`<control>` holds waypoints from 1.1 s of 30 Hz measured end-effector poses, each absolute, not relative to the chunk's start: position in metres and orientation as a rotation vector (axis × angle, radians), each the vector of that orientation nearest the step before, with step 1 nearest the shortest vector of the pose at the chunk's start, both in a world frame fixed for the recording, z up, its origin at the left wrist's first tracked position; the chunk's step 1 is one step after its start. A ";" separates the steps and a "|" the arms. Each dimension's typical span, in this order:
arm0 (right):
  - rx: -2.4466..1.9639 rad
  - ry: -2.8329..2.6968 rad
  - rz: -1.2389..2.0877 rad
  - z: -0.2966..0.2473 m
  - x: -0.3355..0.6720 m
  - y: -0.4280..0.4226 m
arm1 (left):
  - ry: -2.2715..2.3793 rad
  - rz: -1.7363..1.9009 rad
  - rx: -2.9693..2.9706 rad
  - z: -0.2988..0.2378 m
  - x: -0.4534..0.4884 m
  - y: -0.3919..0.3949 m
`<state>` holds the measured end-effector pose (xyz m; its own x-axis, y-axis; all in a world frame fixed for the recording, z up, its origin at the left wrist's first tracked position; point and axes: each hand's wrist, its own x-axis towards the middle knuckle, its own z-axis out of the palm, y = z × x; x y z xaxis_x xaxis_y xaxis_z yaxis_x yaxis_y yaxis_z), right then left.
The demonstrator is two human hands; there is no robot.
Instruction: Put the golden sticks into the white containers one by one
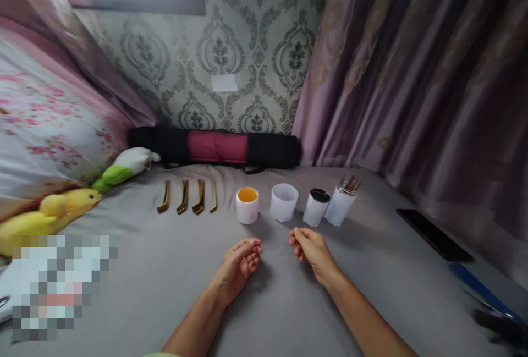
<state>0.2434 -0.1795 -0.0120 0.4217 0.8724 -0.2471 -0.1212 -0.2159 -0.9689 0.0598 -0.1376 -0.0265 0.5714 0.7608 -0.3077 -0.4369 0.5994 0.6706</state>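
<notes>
My left hand (241, 261) rests on the grey bedsheet (157, 280) with its fingers curled in, holding nothing that I can see. My right hand (310, 247) lies beside it, fingers also loosely curled and empty. Just beyond them stands a row of white cups: one with an orange inside (247, 205), an empty one (284, 201), one with a black inside (316, 207), and a tilted one holding gold-coloured utensils (342, 201). Several gold utensils (187, 196) lie in a row to the left of the cups.
A black and maroon roll bag (216, 148) lies against the patterned wall. Plush toys (49, 214) and a floral pillow (45, 126) sit at the left. A dark phone (433, 234) and a blue object (480, 288) lie at the right, beside a purple curtain (412, 71).
</notes>
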 end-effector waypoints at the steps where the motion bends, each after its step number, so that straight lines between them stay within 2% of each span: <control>1: -1.505 -0.726 1.065 -0.013 0.236 -0.175 | 0.625 0.755 0.576 -0.027 0.060 -0.137; 13: -1.605 -0.939 0.848 -0.047 0.213 -0.161 | 0.666 0.816 0.602 -0.030 0.060 -0.127; 20: -1.595 -0.940 0.889 -0.047 0.215 -0.163 | 0.956 0.884 0.661 -0.029 0.049 -0.100; 33: -1.600 -1.061 0.775 -0.057 0.218 -0.162 | 1.394 0.985 1.128 -0.019 0.017 -0.031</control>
<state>0.2178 -0.1621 -0.0574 0.4043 0.9144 0.0220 0.2571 -0.0906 -0.9621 0.0168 -0.0313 -0.0190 -0.0143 0.9755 -0.2193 0.1196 0.2194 0.9683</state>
